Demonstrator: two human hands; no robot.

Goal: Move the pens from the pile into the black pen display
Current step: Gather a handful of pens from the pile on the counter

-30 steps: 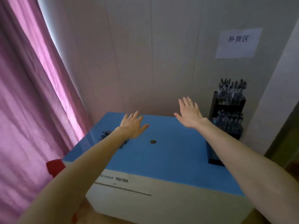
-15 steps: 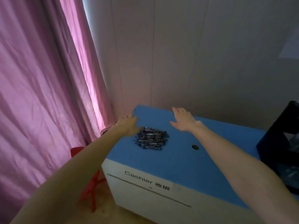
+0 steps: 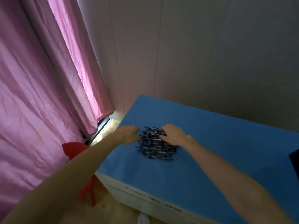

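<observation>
I see the heap of dark, slim plastic pens (image 3: 156, 145) lying on the flat blue tabletop (image 3: 210, 143), towards its left end; my right hand (image 3: 174, 135) rests on the far right part of the pile, fingers curved down over the pens, though I cannot tell whether they have closed round any; my left hand (image 3: 128, 134) sits at the pile's left edge, fingers loosely spread and reaching in, holding nothing that I can make out; I judge this the gathering step, no pen lifted yet; the next move calls for closing on a bunch and carrying it rightwards, where only a dark corner (image 3: 295, 160), perhaps the black display, shows at the frame's edge.
</observation>
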